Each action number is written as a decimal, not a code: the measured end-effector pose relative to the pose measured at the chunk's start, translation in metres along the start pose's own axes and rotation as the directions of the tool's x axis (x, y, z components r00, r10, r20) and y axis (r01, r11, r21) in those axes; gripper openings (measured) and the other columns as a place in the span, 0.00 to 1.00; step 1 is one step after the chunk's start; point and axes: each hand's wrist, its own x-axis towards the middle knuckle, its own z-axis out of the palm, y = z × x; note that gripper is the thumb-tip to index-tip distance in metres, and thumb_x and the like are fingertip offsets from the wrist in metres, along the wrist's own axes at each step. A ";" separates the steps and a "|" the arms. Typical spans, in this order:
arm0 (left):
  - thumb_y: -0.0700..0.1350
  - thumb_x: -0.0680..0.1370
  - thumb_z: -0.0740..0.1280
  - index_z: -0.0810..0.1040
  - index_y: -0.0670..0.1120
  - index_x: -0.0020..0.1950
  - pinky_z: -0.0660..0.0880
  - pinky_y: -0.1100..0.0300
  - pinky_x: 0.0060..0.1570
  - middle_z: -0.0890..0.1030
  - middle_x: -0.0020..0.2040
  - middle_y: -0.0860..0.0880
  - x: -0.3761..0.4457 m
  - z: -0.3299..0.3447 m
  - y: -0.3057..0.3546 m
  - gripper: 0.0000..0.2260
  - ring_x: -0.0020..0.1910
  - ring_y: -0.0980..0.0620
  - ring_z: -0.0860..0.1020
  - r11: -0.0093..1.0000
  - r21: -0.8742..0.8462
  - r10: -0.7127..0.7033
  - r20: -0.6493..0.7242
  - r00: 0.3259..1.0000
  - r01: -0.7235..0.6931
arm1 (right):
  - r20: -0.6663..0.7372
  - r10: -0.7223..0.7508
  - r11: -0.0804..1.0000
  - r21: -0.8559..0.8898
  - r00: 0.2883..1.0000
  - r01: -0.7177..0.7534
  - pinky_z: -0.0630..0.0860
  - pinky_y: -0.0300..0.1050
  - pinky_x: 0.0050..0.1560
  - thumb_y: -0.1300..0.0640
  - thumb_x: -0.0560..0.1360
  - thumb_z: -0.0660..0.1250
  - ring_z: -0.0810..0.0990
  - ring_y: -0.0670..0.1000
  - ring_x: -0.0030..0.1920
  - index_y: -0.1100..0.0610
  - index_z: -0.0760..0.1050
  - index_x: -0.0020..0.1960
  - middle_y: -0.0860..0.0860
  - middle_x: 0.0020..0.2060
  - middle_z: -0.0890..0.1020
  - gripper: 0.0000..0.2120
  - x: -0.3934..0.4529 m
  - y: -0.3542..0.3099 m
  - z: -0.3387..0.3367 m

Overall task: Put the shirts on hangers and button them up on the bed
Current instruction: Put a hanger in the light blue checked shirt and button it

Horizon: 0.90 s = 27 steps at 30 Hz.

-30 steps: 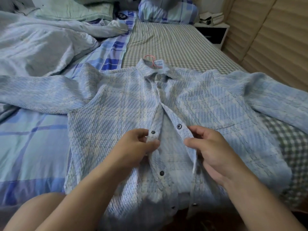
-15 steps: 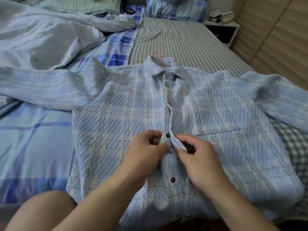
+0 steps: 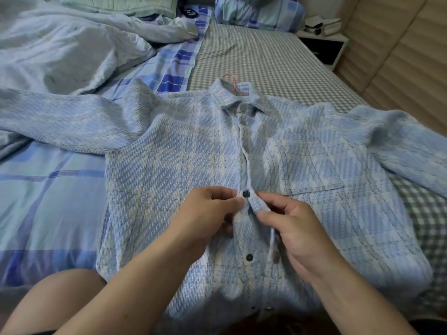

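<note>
My left hand (image 3: 208,213) and right hand (image 3: 297,228) are both bare: no gloves, rings, watch or bands on either wrist. Both of my forearms are uncovered along their whole visible length, with no sleeve edge in frame. My bare knee (image 3: 55,296) shows at lower left, no garment over the part seen. A small dark speck marks my left forearm.
</note>
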 end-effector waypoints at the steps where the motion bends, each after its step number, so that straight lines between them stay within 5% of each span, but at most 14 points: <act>1: 0.38 0.77 0.73 0.84 0.36 0.50 0.78 0.54 0.37 0.84 0.44 0.35 0.000 0.000 0.000 0.05 0.39 0.44 0.80 1.000 -0.016 -0.003 -0.001 1.000 0.003 | -0.007 -0.013 0.999 -0.031 1.000 0.013 0.75 0.76 0.57 0.66 0.78 0.68 0.86 0.52 0.50 0.49 0.83 0.60 0.49 0.51 0.87 0.17 -0.001 0.000 0.001; 4: 0.36 0.76 0.74 0.84 0.36 0.49 0.78 0.55 0.36 0.84 0.42 0.39 0.000 -0.001 0.000 0.04 0.38 0.45 0.81 0.997 -0.071 -0.026 0.015 1.000 0.027 | -0.035 -0.031 0.995 -0.094 0.999 0.028 0.76 0.72 0.58 0.66 0.79 0.69 0.86 0.46 0.48 0.46 0.83 0.59 0.43 0.50 0.87 0.17 -0.003 -0.002 0.003; 7: 0.36 0.75 0.74 0.84 0.37 0.46 0.79 0.57 0.32 0.85 0.40 0.40 0.000 -0.001 0.001 0.02 0.35 0.47 0.81 0.996 -0.084 -0.025 0.013 1.000 0.026 | -0.040 -0.077 0.985 -0.155 0.996 0.070 0.81 0.56 0.55 0.65 0.79 0.69 0.84 0.38 0.43 0.43 0.82 0.58 0.38 0.48 0.85 0.18 -0.003 -0.002 0.004; 11: 0.35 0.75 0.74 0.84 0.36 0.48 0.80 0.57 0.32 0.85 0.40 0.39 0.000 0.002 -0.001 0.04 0.34 0.47 0.82 0.995 -0.102 -0.018 -0.017 1.000 0.016 | -0.043 -0.205 0.933 -0.311 0.978 0.182 0.77 0.34 0.57 0.64 0.78 0.69 0.81 0.37 0.54 0.49 0.82 0.62 0.41 0.54 0.84 0.16 0.002 0.006 0.006; 15: 0.34 0.74 0.75 0.83 0.35 0.49 0.79 0.57 0.33 0.84 0.40 0.37 -0.001 0.008 -0.006 0.05 0.33 0.46 0.82 0.991 -0.135 -0.004 -0.103 0.995 -0.010 | -0.080 -0.358 0.842 -0.459 0.930 0.284 0.78 0.40 0.45 0.65 0.78 0.70 0.81 0.46 0.44 0.53 0.84 0.59 0.42 0.48 0.82 0.13 0.005 0.015 0.014; 21: 0.37 0.73 0.76 0.86 0.43 0.41 0.79 0.50 0.43 0.85 0.38 0.38 0.001 0.022 -0.022 0.03 0.36 0.45 0.82 0.986 -0.119 0.084 -0.260 0.962 -0.119 | -0.083 -0.580 0.639 -0.663 0.810 0.390 0.71 0.30 0.37 0.65 0.76 0.72 0.78 0.43 0.37 0.55 0.87 0.51 0.43 0.40 0.80 0.09 0.013 0.016 0.024; 27: 0.34 0.74 0.73 0.85 0.41 0.42 0.75 0.48 0.42 0.82 0.37 0.37 0.002 0.020 -0.023 0.03 0.37 0.43 0.79 0.973 -0.226 -0.003 -0.256 0.967 -0.057 | -0.085 -0.593 0.664 -0.615 0.801 0.426 0.69 0.26 0.39 0.68 0.75 0.72 0.78 0.43 0.38 0.59 0.86 0.52 0.44 0.39 0.77 0.09 0.011 0.019 0.036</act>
